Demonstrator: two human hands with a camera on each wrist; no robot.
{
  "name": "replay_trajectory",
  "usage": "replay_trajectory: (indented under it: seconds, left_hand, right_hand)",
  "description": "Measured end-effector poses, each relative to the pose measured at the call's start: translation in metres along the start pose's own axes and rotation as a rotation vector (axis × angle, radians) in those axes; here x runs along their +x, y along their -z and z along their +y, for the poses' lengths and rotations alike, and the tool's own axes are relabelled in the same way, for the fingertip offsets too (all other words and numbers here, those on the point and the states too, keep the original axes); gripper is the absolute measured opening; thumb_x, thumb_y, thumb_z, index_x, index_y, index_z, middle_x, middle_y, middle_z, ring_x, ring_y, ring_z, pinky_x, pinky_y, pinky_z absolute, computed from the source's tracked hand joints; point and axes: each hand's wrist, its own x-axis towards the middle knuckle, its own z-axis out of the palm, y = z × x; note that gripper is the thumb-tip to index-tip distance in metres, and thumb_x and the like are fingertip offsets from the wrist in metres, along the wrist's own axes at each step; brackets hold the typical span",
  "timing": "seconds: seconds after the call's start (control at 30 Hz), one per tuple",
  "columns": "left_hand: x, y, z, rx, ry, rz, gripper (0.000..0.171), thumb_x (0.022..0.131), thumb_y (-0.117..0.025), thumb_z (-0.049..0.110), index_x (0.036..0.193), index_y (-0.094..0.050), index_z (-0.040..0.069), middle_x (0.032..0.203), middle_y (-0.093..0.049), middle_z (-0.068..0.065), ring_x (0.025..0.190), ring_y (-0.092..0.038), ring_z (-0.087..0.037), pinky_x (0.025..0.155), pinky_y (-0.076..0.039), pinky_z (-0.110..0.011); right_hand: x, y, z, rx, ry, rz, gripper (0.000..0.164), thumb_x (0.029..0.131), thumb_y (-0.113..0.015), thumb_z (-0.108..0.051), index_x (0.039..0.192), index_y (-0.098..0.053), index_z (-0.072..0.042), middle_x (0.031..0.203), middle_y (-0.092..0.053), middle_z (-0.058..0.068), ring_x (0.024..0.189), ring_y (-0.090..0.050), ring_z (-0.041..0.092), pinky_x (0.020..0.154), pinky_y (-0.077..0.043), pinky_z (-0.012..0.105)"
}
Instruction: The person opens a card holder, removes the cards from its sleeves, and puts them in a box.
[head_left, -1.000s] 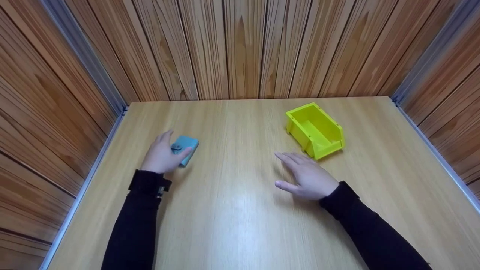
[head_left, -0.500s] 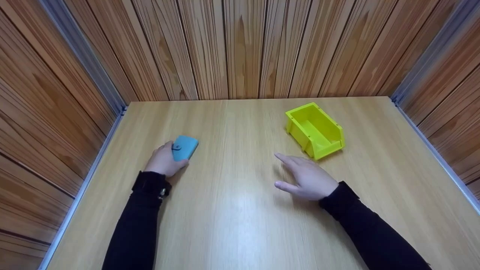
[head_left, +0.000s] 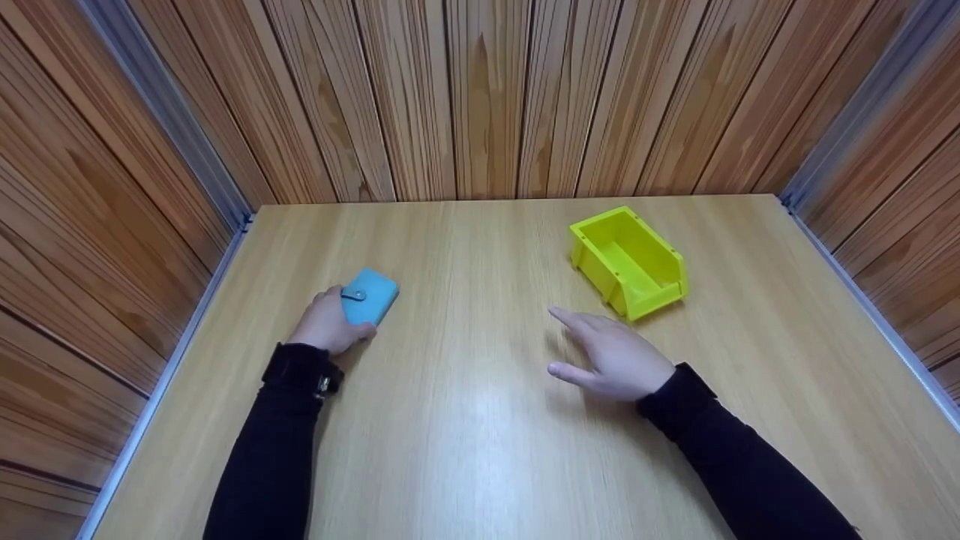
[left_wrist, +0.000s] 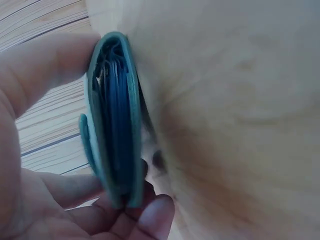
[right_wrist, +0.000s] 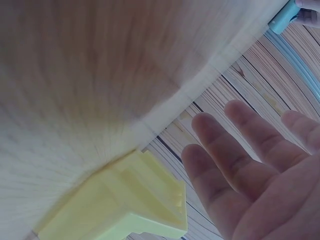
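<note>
A light blue card wallet point(head_left: 370, 295) with a snap strap is at the left of the table. My left hand point(head_left: 326, 324) grips it at its near left side, thumb at one end and fingers at the other. Seen end-on in the left wrist view, the wallet point(left_wrist: 117, 125) has clear sleeves between its covers; fingertips point(left_wrist: 156, 217) curl round its lower end. My right hand point(head_left: 615, 358) hovers above the table with straight, spread fingers and holds nothing. Just beyond it stands a yellow open-fronted bin point(head_left: 592, 266), also seen beside the fingers in the right wrist view.
The light wooden table point(head_left: 465, 420) is bounded by wood-plank walls point(head_left: 487, 97) at the back and both sides. Metal edging point(head_left: 165, 390) runs along the table's left and right borders.
My left hand has come down from over the wallet to its near left side and taken hold of it. The wallet has shifted slightly. The right hand and the bin stay put.
</note>
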Motion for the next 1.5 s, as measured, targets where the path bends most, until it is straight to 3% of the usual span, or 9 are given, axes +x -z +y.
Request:
replay_trajectory:
  seconds: [0.17,0.37,0.57,0.8,0.97,1.1,1.3,1.4,1.5]
  left_hand:
    - [0.003,0.0,0.0,-0.059,-0.024,0.011,0.092,0.085,-0.074,0.03,0.151,-0.02,-0.004,0.143,-0.039,-0.03,0.129,-0.042,-0.043,0.107,-0.038,-0.056]
    - [0.006,0.004,0.001,-0.111,-0.056,0.019,0.071,0.095,-0.063,0.023,0.148,-0.025,-0.003,0.14,-0.045,-0.03,0.129,-0.046,-0.042,0.106,-0.04,-0.054]
    - [0.003,0.009,0.009,-0.208,-0.096,0.035,0.064,0.096,-0.061,0.022,0.147,-0.031,-0.001,0.139,-0.048,-0.025,0.128,-0.047,-0.037,0.106,-0.041,-0.052]
    - [-0.021,0.022,0.045,-0.463,-0.218,0.122,0.056,0.094,-0.067,0.031,0.138,-0.044,0.005,0.13,-0.052,-0.014,0.113,-0.054,-0.031,0.093,-0.049,-0.047]
    - [-0.045,0.021,0.076,-0.599,-0.383,0.132,0.053,0.091,-0.071,0.03,0.133,-0.048,0.007,0.124,-0.057,-0.012,0.109,-0.06,-0.029,0.087,-0.055,-0.044]
    - [-0.063,0.008,0.1,-0.673,-0.533,0.053,0.047,0.09,-0.072,0.02,0.13,-0.051,0.006,0.121,-0.058,-0.015,0.103,-0.064,-0.031,0.084,-0.058,-0.043]
    - [-0.084,-0.026,0.13,-0.676,-0.638,-0.237,0.043,0.091,-0.071,0.021,0.127,-0.052,0.012,0.12,-0.056,-0.01,0.102,-0.065,-0.025,0.082,-0.058,-0.036]
    - [-0.092,-0.042,0.14,-0.587,-0.674,-0.335,0.041,0.092,-0.069,0.027,0.128,-0.052,0.015,0.117,-0.059,-0.006,0.099,-0.066,-0.019,0.08,-0.059,-0.033]
    - [-0.096,-0.053,0.146,-0.496,-0.716,-0.374,0.04,0.093,-0.068,0.03,0.128,-0.053,0.016,0.114,-0.062,-0.002,0.096,-0.065,-0.014,0.079,-0.058,-0.03]
  right_hand:
    - [0.0,0.002,-0.001,0.016,-0.009,-0.002,0.084,0.088,-0.063,-0.059,0.156,-0.024,-0.029,0.148,-0.049,0.01,0.135,-0.046,0.029,0.112,-0.035,0.053]
    - [0.0,0.004,-0.001,0.006,0.004,-0.002,0.085,0.088,-0.053,-0.07,0.156,-0.024,-0.027,0.148,-0.049,0.01,0.135,-0.046,0.029,0.112,-0.035,0.053]
    - [0.0,0.004,-0.001,0.022,0.001,0.014,0.087,0.087,-0.051,-0.073,0.156,-0.025,-0.027,0.146,-0.05,0.009,0.134,-0.048,0.027,0.112,-0.037,0.05]
    - [-0.001,0.006,-0.003,0.102,-0.017,0.032,0.085,0.087,-0.053,-0.07,0.155,-0.028,-0.026,0.147,-0.05,0.008,0.134,-0.048,0.025,0.111,-0.038,0.05]
    - [0.001,0.009,-0.005,0.237,-0.012,0.083,0.078,0.09,-0.061,-0.058,0.153,-0.034,-0.02,0.135,-0.059,0.008,0.124,-0.055,0.028,0.102,-0.045,0.053]
    - [0.002,0.018,-0.013,0.484,0.032,0.133,0.063,0.094,-0.066,-0.036,0.147,-0.04,-0.012,0.128,-0.06,0.01,0.119,-0.057,0.03,0.097,-0.049,0.05]
    - [-0.002,0.037,-0.033,0.958,0.109,0.105,0.047,0.097,-0.062,-0.013,0.139,-0.044,-0.002,0.126,-0.055,0.023,0.115,-0.056,0.04,0.092,-0.055,0.036]
    - [-0.005,0.043,-0.042,1.032,0.123,0.042,0.042,0.096,-0.06,-0.006,0.135,-0.046,0.003,0.125,-0.055,0.025,0.111,-0.058,0.039,0.09,-0.055,0.034]
    - [-0.008,0.044,-0.045,0.975,0.094,-0.013,0.034,0.095,-0.062,-0.005,0.127,-0.053,0.002,0.116,-0.062,0.018,0.1,-0.063,0.029,0.086,-0.055,0.031]
